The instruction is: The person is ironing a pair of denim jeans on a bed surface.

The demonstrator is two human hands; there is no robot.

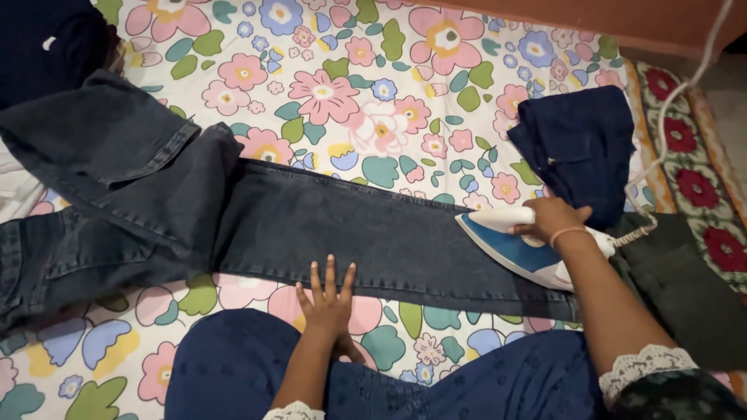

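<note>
Floral sheet (389, 85): covers nearly the whole view; white ground with pink, blue and green flowers. It serves as the pressing surface. A red-flowered mat (704, 167) shows at its right edge.

Dark grey jeans (350, 233): laid across the sheet left to right. One leg is stretched out flat from centre to right. The waist end and the other leg are folded up in a heap at left (117, 179).

Progress, judged from the lie of the cloth: the stretched leg looks smooth from the left hand rightward to the iron. The iron sits near that leg's right end, so most of this face appears covered. The bunched part at left is creased and appears not yet pressed. Cannot tell whether the underside has been done.

Other garments: a folded navy piece (580, 148) lies just above the iron, near it; a dark green-black cloth (685, 288) lies at right, beside the forearm.

Blue-and-white iron (521, 245): sole down on the jeans leg, tip pointing left. Its white cord (669, 117) runs up and off the top right corner.

Right hand (552, 218): closed around the iron's handle, fingers wrapped over the top; a pink band at the wrist.

Left hand (327, 299): palm down, fingers spread and straight, fingertips resting on the lower hem edge of the stretched leg, heel of the hand on the sheet. It holds nothing.
</note>
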